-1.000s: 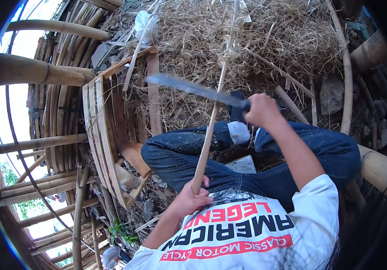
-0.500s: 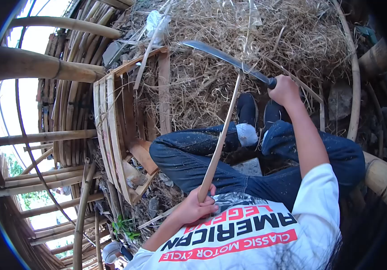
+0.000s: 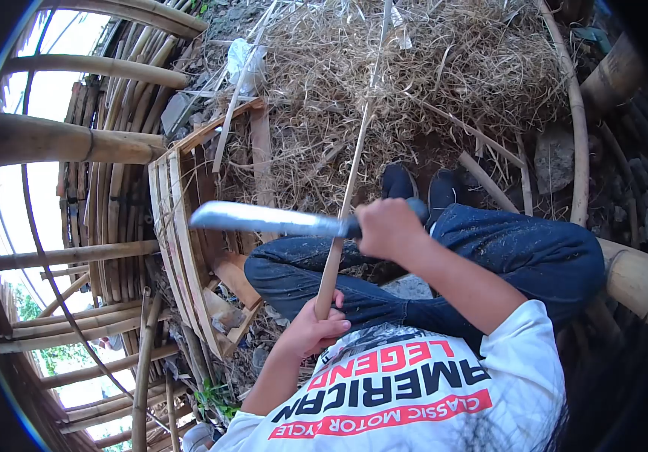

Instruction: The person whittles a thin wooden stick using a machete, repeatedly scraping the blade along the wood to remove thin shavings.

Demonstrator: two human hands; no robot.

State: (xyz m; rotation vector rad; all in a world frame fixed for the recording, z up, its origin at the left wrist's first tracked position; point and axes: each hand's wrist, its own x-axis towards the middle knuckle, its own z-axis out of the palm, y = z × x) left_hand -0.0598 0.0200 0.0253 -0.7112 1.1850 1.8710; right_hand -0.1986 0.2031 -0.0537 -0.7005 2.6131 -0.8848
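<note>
My right hand (image 3: 393, 230) is closed around the dark handle of a machete (image 3: 271, 219). Its broad blade points left and crosses over a long bamboo strip (image 3: 359, 147), with the handle end of the blade right at the strip. My left hand (image 3: 316, 325) grips the lower end of this strip near my shirt, the thumb lying across it. From there the strip slants up and away over the ground toward the top of the view. My crossed legs in dark jeans, dusted with shavings, lie under both hands.
Pale shavings (image 3: 482, 68) cover the ground ahead. On the left stands a slatted wooden crate (image 3: 181, 226), with a white plastic bag (image 3: 246, 64) beyond it. Bamboo poles (image 3: 68, 139) frame the left side. At right lie a thick bamboo pole (image 3: 631, 282) and a stone (image 3: 554, 158).
My right hand has drawn the machete back toward my body and left along the strip. My left hand still holds the strip's lower end, slightly further left.
</note>
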